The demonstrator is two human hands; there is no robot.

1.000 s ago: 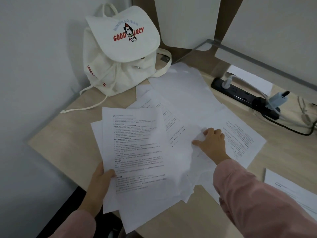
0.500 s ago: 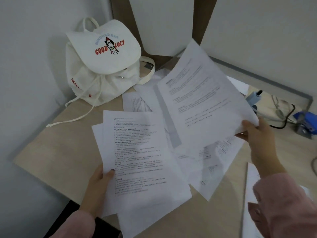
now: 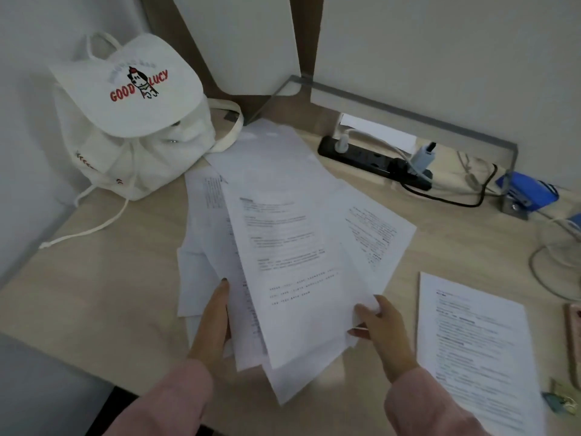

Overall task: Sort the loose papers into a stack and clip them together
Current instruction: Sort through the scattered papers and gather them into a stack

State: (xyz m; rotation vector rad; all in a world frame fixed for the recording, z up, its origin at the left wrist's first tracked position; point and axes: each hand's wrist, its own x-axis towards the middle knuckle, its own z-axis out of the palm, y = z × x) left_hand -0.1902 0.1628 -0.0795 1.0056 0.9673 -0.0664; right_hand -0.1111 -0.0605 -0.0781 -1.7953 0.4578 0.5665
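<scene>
Pale wood counter [image 3: 110, 278] in a white-walled corner. White backpack [image 3: 132, 121] back left, black power strip [image 3: 371, 160] along the back rail, blue stapler [image 3: 528, 196] far right. Bare wood left of the pile, out to the front-left edge. The right side is tighter, with a separate printed sheet [image 3: 474, 341] near the right forearm. Loose papers [image 3: 201, 262] fanned mid-counter. Left grip [image 3: 213, 322] clamped on their left edge, thumb on top. Right grip [image 3: 382, 333] pinches the top sheet [image 3: 292, 262] at its lower right corner. 0.5 s ago that sheet was raised; now it's down on the fan.
</scene>
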